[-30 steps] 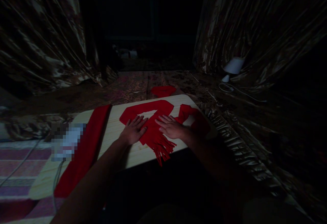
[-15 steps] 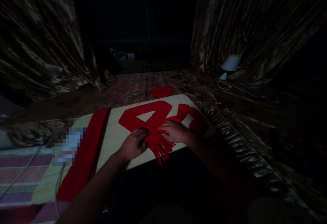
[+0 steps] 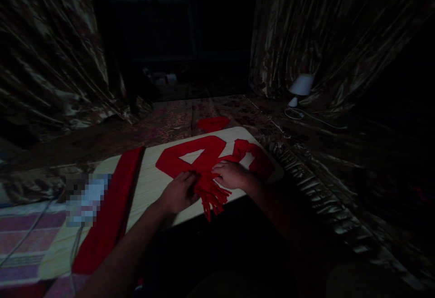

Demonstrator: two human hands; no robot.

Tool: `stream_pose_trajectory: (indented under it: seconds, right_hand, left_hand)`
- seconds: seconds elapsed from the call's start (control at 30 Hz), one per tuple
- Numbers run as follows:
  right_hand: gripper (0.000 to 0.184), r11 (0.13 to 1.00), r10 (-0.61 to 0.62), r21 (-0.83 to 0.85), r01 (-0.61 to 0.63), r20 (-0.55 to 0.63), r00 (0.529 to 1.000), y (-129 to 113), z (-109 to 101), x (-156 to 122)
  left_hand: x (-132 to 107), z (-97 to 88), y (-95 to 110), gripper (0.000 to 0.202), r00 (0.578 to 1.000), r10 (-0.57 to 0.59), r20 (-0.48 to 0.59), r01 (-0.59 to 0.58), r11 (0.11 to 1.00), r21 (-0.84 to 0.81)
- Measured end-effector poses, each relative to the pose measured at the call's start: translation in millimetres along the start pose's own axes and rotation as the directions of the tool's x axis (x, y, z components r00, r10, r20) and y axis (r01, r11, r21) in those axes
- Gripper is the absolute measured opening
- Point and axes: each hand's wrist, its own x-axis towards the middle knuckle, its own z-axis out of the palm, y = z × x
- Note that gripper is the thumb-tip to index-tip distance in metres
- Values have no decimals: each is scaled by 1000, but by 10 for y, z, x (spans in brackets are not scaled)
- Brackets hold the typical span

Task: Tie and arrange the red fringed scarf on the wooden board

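A red fringed scarf lies looped on a pale wooden board in a dark room. My left hand is curled on the scarf's near end, just left of the fringe. My right hand grips the same end from the right, fingers closed on the cloth. The fringe hangs over the board's near edge. A second red scarf lies folded in a long strip along the board's left side.
A small red cloth piece lies beyond the board's far edge. A white lamp with a cord stands at the right by shiny patterned curtains. A blurred white object and a cable sit at the left.
Both hands went from lying flat on the scarf to curling closed on its fringed end, and they drew slightly toward me. The view shifted a little.
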Motion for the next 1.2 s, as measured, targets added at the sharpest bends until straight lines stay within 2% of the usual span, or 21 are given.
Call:
stream_pose_trajectory:
  seconds: [0.2,0.33,0.4,0.47,0.53,0.6,0.67,0.7,0.77,0.8,0.87,0.97,1.07,1.13,1.2]
  right_hand:
    - [23,997,66,-44,-64,25,998,-35,-22,-25]
    - [24,974,211,-89,-208,29,977,41,-139,-99]
    - [23,950,302,-77,-303,-27,953,162,-254,-160]
    - [22,913,388,-69,-402,-152,909,344,-380,-231]
    - [26,850,469,-100,-518,-306,828,567,-486,-303]
    - [45,767,553,-126,-629,-367,748,796,-551,-362]
    - [53,713,644,-90,-695,-309,700,1002,-585,-398]
    - [49,694,692,-35,-719,-241,680,1091,-600,-405]
    - [29,628,778,175,-758,-146,611,1241,-643,-396]
    - [20,579,813,293,-761,-138,566,1306,-676,-381]
    - [14,498,863,488,-717,-203,462,1423,-768,-337]
    - [23,463,886,641,-613,-325,330,1586,-941,-259]
    - [24,415,910,786,-459,-353,218,1722,-1092,-194]
    - [18,373,927,852,-368,-322,193,1779,-1163,-157]
    - [12,333,935,904,-269,-279,221,1805,-1212,-114]
  left_hand:
    - [-69,74,49,75,1000,-19,-20,19,1000,-2]
    - [-91,119,66,75,999,-41,-34,40,999,-10]
    - [-99,127,68,72,999,-40,-31,39,999,-33]
    - [-110,137,60,68,999,-38,-36,36,997,-66]
    - [-122,157,41,64,998,-47,-36,43,995,-91]
    - [-127,179,24,62,998,-64,-29,61,993,-102]
    - [-115,191,22,61,996,-82,-21,79,991,-110]
    - [-103,190,29,60,996,-91,-20,88,990,-114]
    - [-69,174,61,57,993,-119,-24,115,985,-125]
    - [-50,160,81,55,990,-138,-29,133,982,-131]
    - [-15,130,118,52,985,-170,-44,162,976,-147]
    - [16,88,145,48,980,-190,-56,178,969,-170]
    - [32,45,146,50,975,-212,-63,198,964,-177]
    - [55,11,146,51,972,-225,-64,211,962,-171]
    - [109,-24,149,50,967,-249,-50,240,960,-142]
